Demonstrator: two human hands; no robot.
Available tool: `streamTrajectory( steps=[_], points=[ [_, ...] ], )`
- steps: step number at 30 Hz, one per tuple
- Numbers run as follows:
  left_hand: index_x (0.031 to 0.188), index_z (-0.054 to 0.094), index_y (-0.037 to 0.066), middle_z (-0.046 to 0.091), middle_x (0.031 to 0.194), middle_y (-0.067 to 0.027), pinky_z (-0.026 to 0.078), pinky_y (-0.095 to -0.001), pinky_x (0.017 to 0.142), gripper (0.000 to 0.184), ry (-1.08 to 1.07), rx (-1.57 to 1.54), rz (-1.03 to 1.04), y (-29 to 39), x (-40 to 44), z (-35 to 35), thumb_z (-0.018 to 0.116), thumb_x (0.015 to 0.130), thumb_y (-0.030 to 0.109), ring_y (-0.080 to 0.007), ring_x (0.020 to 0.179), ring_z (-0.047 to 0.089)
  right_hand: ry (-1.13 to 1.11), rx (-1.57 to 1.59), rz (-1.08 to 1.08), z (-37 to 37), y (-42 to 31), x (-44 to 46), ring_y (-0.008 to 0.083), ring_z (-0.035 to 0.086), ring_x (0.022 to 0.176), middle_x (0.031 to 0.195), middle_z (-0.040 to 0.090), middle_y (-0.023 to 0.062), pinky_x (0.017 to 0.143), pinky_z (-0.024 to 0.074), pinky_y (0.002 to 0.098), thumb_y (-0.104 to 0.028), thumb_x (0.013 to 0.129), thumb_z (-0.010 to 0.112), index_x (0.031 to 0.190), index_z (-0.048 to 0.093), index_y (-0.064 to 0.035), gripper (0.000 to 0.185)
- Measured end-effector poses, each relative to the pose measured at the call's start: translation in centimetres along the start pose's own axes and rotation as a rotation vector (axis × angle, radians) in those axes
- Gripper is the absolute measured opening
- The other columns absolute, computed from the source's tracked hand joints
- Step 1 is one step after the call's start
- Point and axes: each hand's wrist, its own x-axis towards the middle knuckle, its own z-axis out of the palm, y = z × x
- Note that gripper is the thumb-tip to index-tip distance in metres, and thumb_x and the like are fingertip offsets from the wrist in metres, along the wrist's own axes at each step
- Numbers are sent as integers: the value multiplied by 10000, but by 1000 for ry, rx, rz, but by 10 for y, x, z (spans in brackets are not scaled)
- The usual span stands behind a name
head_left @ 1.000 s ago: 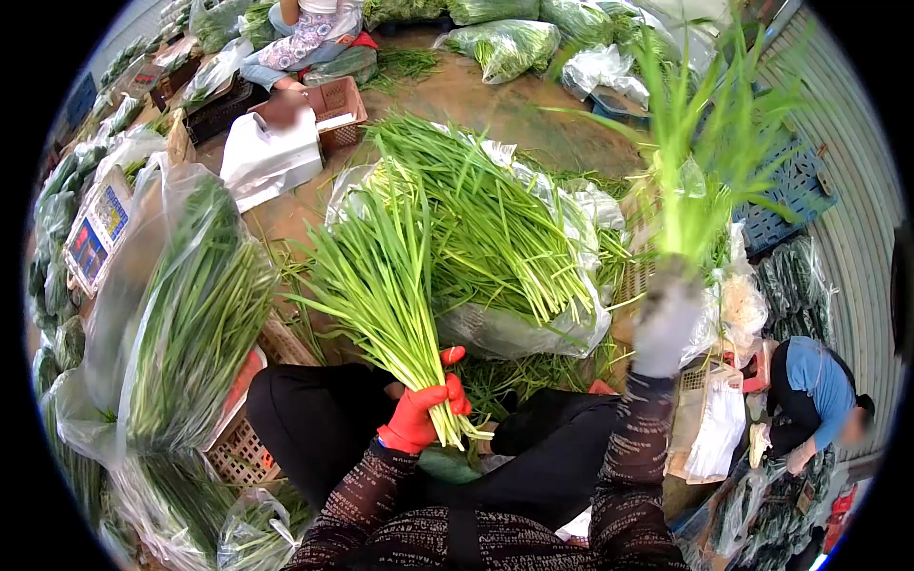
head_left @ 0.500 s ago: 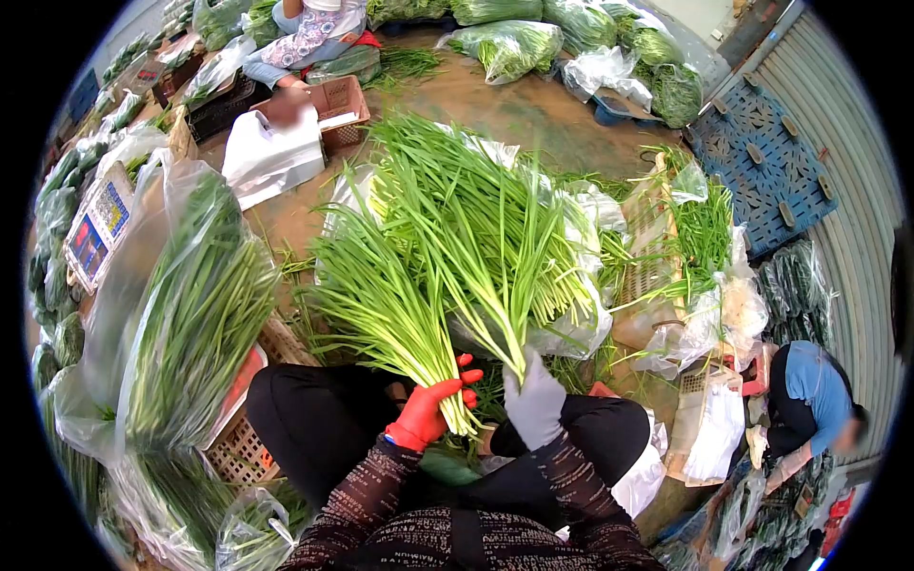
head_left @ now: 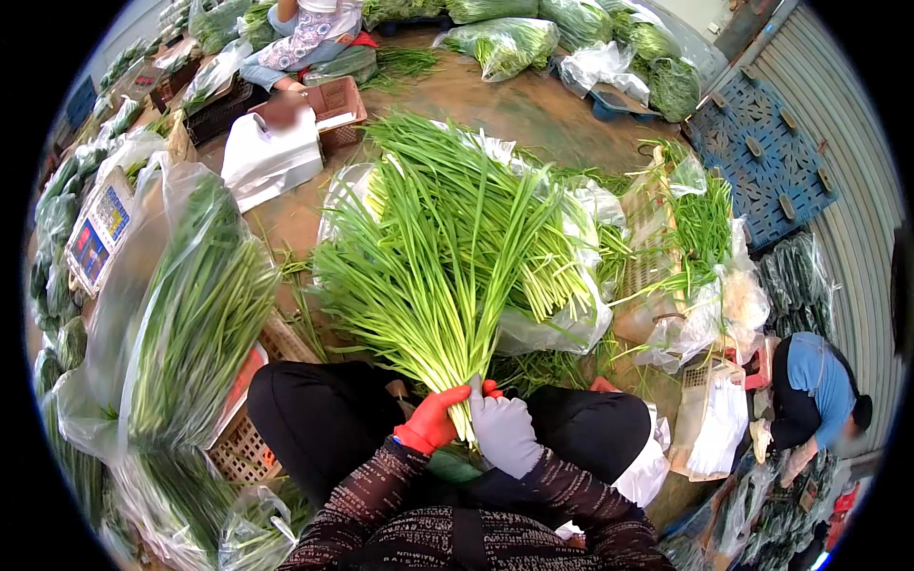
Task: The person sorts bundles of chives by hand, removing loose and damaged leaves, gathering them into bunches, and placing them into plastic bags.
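Observation:
My left hand (head_left: 436, 417), in a red glove, is closed round the lower stems of a bunch of long green stalks (head_left: 433, 285). Pressed against it from the right, my right hand (head_left: 505, 428) in a grey glove has its fingers round the same stem ends. The bunch fans out away from me and overlaps a larger pile of stalks (head_left: 552, 276), which lies on a clear plastic sheet (head_left: 547, 335) on the floor.
A tall clear bag of stalks (head_left: 190, 314) stands at left. Beyond are a white bag (head_left: 271, 157), a brown crate (head_left: 338, 105) and a seated person (head_left: 309, 38). At right are a blue pallet (head_left: 762, 157), a crate (head_left: 700, 419) and another person (head_left: 814, 390).
The grey-gloved right hand came down from the upper right with stalks, which have joined the bunch in the red-gloved left hand. Both hands are now together.

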Motion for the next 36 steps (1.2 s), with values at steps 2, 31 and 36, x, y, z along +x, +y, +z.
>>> streamTrajectory(
  steps=[2, 31, 36],
  points=[
    [1292, 434, 23, 588, 1132, -105, 435, -405, 931, 490, 9, 32, 41, -1, 1, -4, 572, 845, 170, -251, 1039, 564, -403, 559, 24, -23, 21, 4, 220, 602, 644, 699, 594, 61, 530, 455, 344, -141, 763, 574, 1196, 493, 15, 468],
    [1132, 515, 2, 627, 983, -118, 538, -384, 715, 363, 238, 330, 207, -5, 3, 5, 584, 775, 5, -263, 814, 638, 197, 1197, 810, 43, 10, 59, 180, 567, 849, 965, 601, 155, 751, 450, 298, -252, 793, 681, 1066, 480, 69, 467],
    [1167, 497, -30, 620, 1012, -133, 545, -377, 730, 404, 232, 252, 258, 0, -3, 18, 561, 768, -31, -269, 862, 633, 267, 1953, 959, 65, 15, 49, 120, 560, 774, 916, 622, 62, 732, 446, 260, -26, 779, 584, 1015, 556, 38, 246]
  ],
)
